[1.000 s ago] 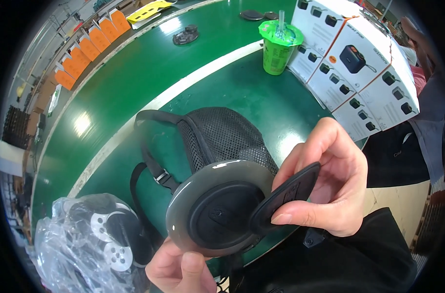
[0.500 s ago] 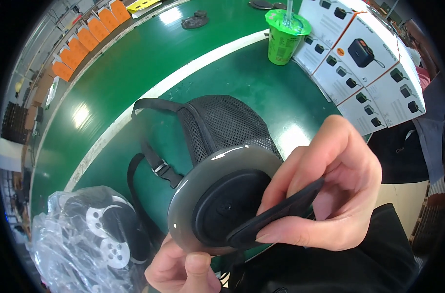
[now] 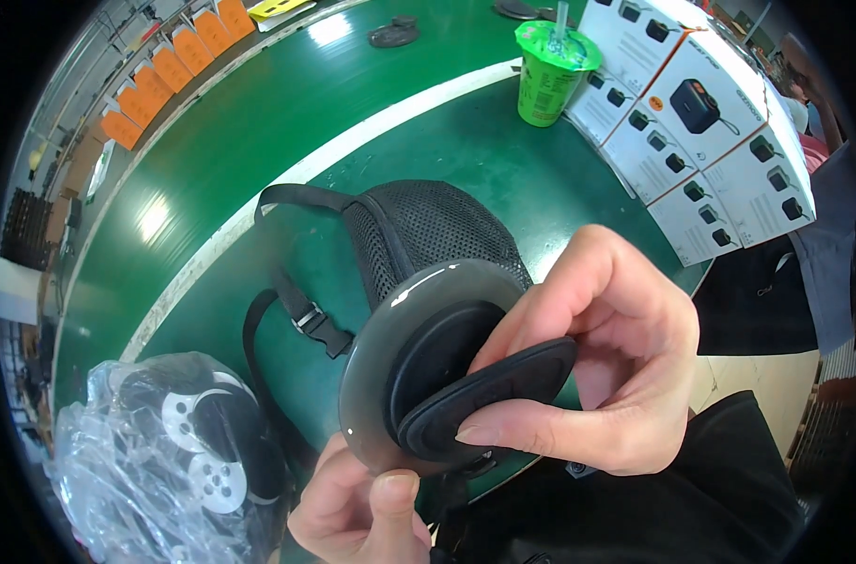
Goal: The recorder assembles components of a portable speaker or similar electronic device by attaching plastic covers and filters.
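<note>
A glossy, translucent grey disc [image 3: 367, 376] with a raised black round centre [image 3: 447, 348] is tilted up in front of me. Its lower rim is pinched between the thumb and fingers of my left hand [image 3: 367, 517]. My right hand [image 3: 625, 357] grips a flat black round pad [image 3: 484, 399], thumb on the near face and fingers behind. The pad's left edge overlaps the disc's black centre; whether the two are joined there I cannot tell. Right behind the disc lies a black mesh bag [image 3: 437, 221] with a strap and buckle [image 3: 323, 331], partly hidden.
A clear plastic bag [image 3: 118, 461] of black-and-white round parts lies at the left. At the far right stand stacked white boxes [image 3: 677, 141] beside a green cup [image 3: 545, 85] with a straw. Orange cartons [image 3: 170, 70] line the green table's [image 3: 212, 179] far left edge.
My right hand has moved left with the black pad, which now covers more of the disc's centre. The disc has shifted slightly right and turned; my left hand has moved with it.
</note>
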### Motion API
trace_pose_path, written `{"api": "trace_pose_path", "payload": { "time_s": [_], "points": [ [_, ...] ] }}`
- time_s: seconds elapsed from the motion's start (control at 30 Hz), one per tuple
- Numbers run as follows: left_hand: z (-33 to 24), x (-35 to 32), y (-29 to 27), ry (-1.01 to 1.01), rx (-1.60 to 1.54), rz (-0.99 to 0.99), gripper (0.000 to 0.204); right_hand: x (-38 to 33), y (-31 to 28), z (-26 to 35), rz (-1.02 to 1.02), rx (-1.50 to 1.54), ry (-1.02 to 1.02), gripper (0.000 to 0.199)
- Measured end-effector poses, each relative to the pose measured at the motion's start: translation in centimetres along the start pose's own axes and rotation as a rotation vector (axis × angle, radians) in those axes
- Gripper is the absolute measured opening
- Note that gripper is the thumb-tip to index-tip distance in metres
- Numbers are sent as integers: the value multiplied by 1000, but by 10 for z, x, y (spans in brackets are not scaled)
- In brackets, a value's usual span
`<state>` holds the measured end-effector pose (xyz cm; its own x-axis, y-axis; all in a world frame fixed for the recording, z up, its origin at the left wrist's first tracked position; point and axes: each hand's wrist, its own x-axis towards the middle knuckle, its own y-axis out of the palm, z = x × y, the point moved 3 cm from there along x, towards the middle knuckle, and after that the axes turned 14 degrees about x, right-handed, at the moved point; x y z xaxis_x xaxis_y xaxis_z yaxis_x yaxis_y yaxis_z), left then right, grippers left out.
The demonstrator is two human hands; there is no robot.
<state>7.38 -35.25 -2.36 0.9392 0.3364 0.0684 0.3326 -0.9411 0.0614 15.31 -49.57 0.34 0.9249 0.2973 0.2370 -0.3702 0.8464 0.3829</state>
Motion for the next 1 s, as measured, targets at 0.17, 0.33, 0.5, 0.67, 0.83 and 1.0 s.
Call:
{"api": "trace_pose_path", "payload": {
  "time_s": [0.17, 0.33, 0.5, 0.67, 0.83, 1.0],
  "points": [
    [-1, 0, -1, -18, 2, -13, 21, -1, 1, -1, -11, 16, -10, 39],
    [-3, 0, -1, 17, 30, -3, 20, 0, 1, -1, 9, 18, -13, 38],
    [-2, 0, -1, 89, 67, 7, 20, -2, -1, -1, 22, -18, 7, 38],
    [-3, 0, -2, 113, 82, 31, 20, -1, -1, 4, 31, -24, -6, 39],
    [-3, -1, -2, 82, 61, 29, 21, -2, -1, 3, 46, -12, -16, 40],
    [-8, -2, -4, 181, 134, 25, 20, -5, -12, -5, 46, 211, -25, 48]
  ]
}}
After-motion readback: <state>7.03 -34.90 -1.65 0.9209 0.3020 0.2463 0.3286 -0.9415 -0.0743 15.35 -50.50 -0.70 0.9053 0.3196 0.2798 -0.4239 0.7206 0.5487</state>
